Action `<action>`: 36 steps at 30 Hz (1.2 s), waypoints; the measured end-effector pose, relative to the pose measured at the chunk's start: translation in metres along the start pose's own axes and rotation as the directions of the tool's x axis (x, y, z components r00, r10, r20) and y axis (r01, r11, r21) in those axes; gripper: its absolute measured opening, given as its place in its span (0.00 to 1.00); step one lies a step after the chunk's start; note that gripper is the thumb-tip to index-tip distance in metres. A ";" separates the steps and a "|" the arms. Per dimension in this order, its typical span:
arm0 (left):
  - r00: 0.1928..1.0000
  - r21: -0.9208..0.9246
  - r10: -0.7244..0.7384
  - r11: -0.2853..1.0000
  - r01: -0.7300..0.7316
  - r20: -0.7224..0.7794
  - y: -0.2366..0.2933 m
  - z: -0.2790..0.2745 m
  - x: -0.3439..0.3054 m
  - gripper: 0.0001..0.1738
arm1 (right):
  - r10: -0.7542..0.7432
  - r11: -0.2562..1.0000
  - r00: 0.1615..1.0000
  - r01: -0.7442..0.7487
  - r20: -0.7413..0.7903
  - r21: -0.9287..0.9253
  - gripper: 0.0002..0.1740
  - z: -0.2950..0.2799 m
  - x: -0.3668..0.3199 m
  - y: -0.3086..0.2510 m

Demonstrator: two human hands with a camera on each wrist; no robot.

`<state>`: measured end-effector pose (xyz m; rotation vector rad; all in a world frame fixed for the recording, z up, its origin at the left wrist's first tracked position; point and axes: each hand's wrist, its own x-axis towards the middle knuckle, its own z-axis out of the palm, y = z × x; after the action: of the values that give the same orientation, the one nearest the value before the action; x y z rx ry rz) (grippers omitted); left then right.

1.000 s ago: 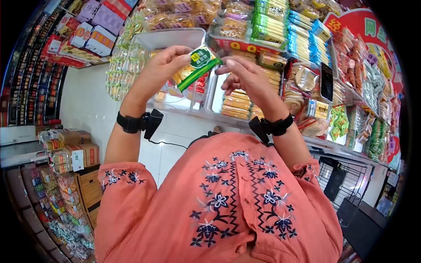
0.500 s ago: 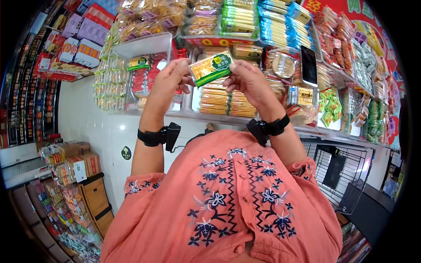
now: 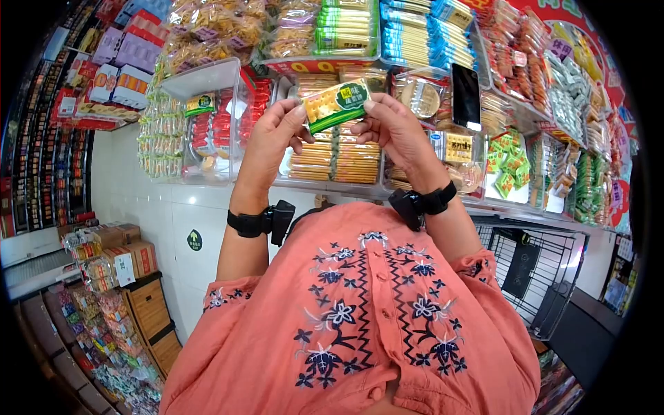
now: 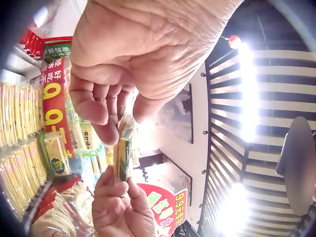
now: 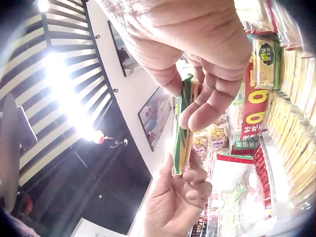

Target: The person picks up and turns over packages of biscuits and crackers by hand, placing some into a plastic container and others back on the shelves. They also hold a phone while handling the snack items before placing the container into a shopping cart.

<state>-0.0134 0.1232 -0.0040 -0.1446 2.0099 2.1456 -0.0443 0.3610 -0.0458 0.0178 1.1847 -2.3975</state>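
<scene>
A small green-and-yellow packet of crackers [image 3: 335, 105] is stretched between my two hands, its printed face turned up in the head view. My left hand [image 3: 278, 131] pinches the packet's left end between thumb and fingers. At the opposite end, my right hand [image 3: 395, 129] pinches the right edge in the same way. Edge-on in the left wrist view, the packet [image 4: 123, 153] looks thin and flat. Under the hands lies a bin of packed cracker sticks [image 3: 315, 162].
A clear bin [image 3: 238, 104] with red packets stands at the left, another green packet [image 3: 200, 104] inside it. A phone [image 3: 465, 97] rests over round biscuits on the right. Behind are stacked green and blue biscuit packs [image 3: 404, 38]. A wire cart [image 3: 536, 270] stands lower right.
My right hand has taken hold of the packet's right end, and the packet has turned flatter toward the head camera. The shelf has shifted left in view.
</scene>
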 end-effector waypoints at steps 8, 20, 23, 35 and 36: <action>1.000 -0.037 0.016 0.999 -0.017 -0.025 -0.004 0.023 -0.002 0.21 | 0.056 0.998 0.997 -0.054 0.062 -0.025 0.10 -0.020 -0.010 -0.013; 0.985 0.046 0.036 0.999 -0.029 -0.169 -0.006 0.044 0.001 0.20 | 0.332 0.919 0.934 -0.288 0.134 -0.271 0.20 -0.030 -0.028 -0.022; 0.983 0.059 0.026 0.998 -0.016 -0.180 -0.009 0.044 0.000 0.20 | 0.377 0.902 0.912 -0.322 0.163 -0.286 0.20 -0.028 -0.033 -0.022; 0.984 0.046 0.018 0.999 -0.009 -0.179 -0.011 0.043 -0.009 0.18 | 0.419 0.889 0.889 -0.362 0.183 -0.279 0.18 -0.025 -0.036 -0.018; 0.984 0.046 0.015 0.999 -0.007 -0.179 -0.011 0.044 -0.010 0.18 | 0.420 0.891 0.888 -0.363 0.187 -0.273 0.18 -0.025 -0.036 -0.018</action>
<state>0.0013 0.1667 -0.0093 -0.3323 2.1589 2.1612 -0.0242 0.4036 -0.0399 -0.0960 1.2033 -1.8401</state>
